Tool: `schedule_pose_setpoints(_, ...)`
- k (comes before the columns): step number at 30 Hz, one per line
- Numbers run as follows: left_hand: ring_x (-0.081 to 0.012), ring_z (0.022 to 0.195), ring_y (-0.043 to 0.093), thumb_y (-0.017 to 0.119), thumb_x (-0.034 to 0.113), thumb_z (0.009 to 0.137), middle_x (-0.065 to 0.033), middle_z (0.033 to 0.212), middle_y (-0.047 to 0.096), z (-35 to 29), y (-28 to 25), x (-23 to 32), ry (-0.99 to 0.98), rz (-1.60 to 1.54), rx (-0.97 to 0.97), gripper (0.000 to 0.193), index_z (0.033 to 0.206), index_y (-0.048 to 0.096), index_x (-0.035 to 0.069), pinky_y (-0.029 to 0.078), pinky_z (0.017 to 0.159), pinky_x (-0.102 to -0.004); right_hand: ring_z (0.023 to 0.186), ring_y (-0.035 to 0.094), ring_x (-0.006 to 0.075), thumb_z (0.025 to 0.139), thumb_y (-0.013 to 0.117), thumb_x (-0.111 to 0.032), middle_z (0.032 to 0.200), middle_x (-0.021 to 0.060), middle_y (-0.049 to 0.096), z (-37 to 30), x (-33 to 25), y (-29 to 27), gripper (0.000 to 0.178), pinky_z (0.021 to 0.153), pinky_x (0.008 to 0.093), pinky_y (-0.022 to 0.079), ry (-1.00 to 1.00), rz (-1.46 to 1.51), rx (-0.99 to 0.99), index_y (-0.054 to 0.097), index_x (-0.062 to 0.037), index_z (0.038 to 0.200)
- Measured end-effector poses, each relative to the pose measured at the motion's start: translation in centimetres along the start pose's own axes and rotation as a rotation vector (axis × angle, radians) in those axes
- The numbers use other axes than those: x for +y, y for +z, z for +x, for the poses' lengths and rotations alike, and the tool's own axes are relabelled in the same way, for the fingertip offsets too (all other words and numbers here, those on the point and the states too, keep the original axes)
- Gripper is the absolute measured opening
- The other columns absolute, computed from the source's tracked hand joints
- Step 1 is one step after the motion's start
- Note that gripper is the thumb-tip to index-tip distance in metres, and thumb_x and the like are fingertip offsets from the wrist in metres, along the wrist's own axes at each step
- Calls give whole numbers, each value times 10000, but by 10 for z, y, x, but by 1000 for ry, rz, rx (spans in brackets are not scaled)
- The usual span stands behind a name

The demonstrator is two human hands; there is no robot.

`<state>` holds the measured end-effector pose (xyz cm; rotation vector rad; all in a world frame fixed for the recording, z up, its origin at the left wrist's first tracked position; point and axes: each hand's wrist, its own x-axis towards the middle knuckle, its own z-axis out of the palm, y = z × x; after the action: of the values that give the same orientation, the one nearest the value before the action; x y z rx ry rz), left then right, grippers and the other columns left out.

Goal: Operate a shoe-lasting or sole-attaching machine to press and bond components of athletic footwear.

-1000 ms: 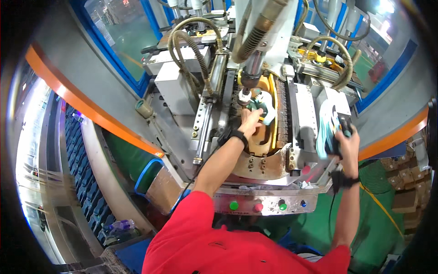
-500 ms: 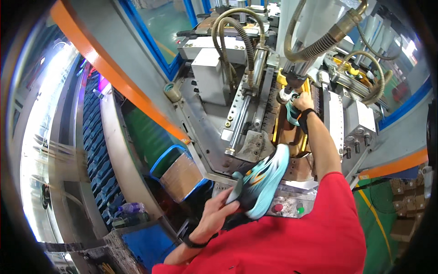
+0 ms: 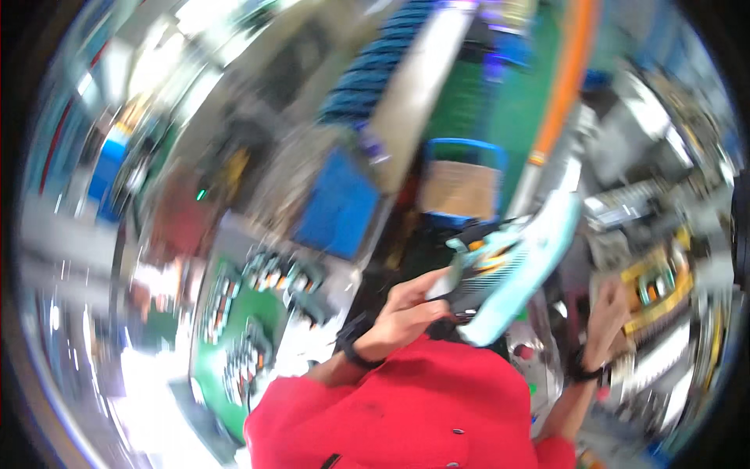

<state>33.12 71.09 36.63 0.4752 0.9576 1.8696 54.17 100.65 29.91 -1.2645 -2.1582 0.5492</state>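
Note:
My left hand (image 3: 402, 319) is closed on the heel end of a sneaker (image 3: 512, 273), which is turquoise and black with orange marks. The sneaker is tilted in front of my chest, its toe pointing up and to the right. At the right, my right hand (image 3: 608, 320) is beside the yellow-framed fixture (image 3: 664, 313) of the machine. Motion smears its fingers, and I cannot make out anything in them. Within the yellow frame sits a dark and turquoise piece (image 3: 655, 288), too blurred to name for certain.
Ahead stands a blue-framed cart (image 3: 461, 189) with a brown board. An orange bar (image 3: 558, 102) slants beside the machine. A blue panel (image 3: 340, 205) and a line of dark blue ridged pieces (image 3: 379, 59) are to the left. Several shoes (image 3: 285, 273) stand at the lower left.
The view has swung left, so the machine now lies at the right. My right hand has come off the turquoise piece in the machine. My left hand still holds the sneaker.

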Motion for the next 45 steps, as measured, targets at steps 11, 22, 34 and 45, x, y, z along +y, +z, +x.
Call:
schedule_pose_setpoints(11,-129,1115,535,839,326,718,-69,1258,563,-126,-57,-8,215,-79,336,862,1370,404,-33,430,961,-262,963,566,355,886,520,-116,986,166,596,-101,85,216,143,825,437,461,-423,-159,-299,618,-38,957)
schedule_pose_setpoints(22,-185,605,622,778,295,772,-79,824,603,-309,-244,-43,309,50,1735,600,1172,441,1,432,405,-282,898,610,238,889,597,-87,957,126,625,9,-111,229,192,803,341,491,-536,235,-136,609,13,1052)
schedule_pose_setpoints(34,-476,907,615,712,246,759,-248,1156,539,-320,-397,-112,-408,734,1902,598,1212,371,56,508,732,-535,915,610,255,810,627,32,1029,102,638,-77,-764,224,266,820,336,473,-1569,480,-299,617,-25,1069)
schedule_pose_setpoints(45,-460,935,632,770,371,686,-262,1271,490,-345,-423,-84,-406,561,1614,891,1389,304,81,531,777,-512,1251,470,363,833,662,-248,1362,199,475,-194,-1062,415,473,1044,423,398,-2074,98,-137,535,-123,1272)
